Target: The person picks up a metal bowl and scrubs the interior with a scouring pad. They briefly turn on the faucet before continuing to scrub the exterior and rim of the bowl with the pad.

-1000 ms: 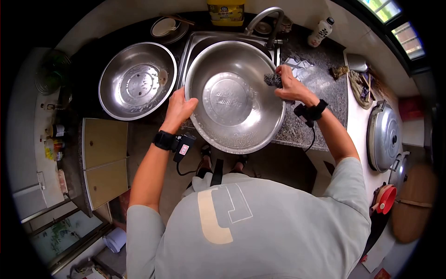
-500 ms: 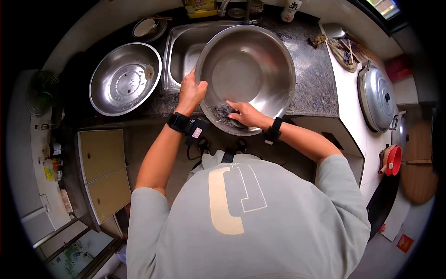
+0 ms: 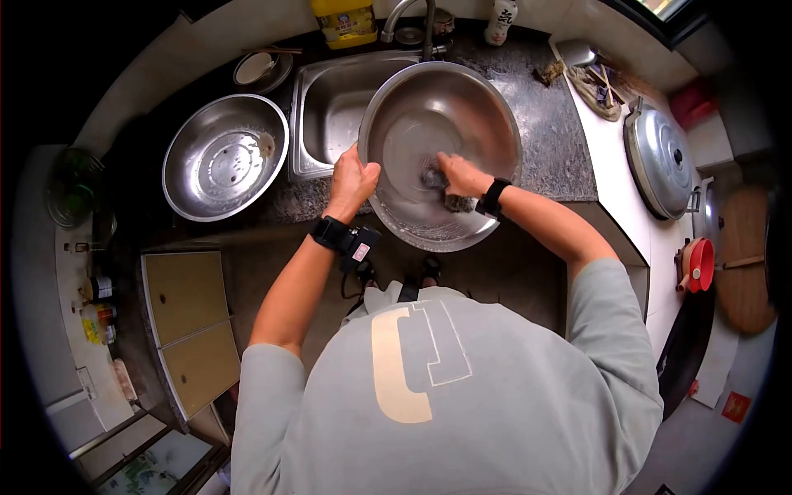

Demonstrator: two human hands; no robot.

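Observation:
A large stainless steel basin [image 3: 412, 148] tilts towards me over the counter's front edge and the right part of the sink. My left hand [image 3: 353, 183] is closed on its left rim, thumb on the near side. Inside the bowl, my right hand [image 3: 466, 177] presses a dark, stringy scouring pad [image 3: 432, 176], which looks like steel wool, against the inner wall. Small wet suds or droplets line the basin's near inside. The fingertips of my right hand are partly blurred.
Left of the sink [image 3: 318, 124] stands a second metal basin [image 3: 186, 169], with small bowls [image 3: 254, 70] behind it. A tap [image 3: 396, 21], yellow jug [image 3: 345, 23] and white bottle [image 3: 501, 21] line the back. A lidded pot [image 3: 660, 157] sits at the right.
My right hand has moved the scouring pad up and to the right, from the near rim into the basin. My left hand keeps its grip on the rim. The camera view has shifted slightly.

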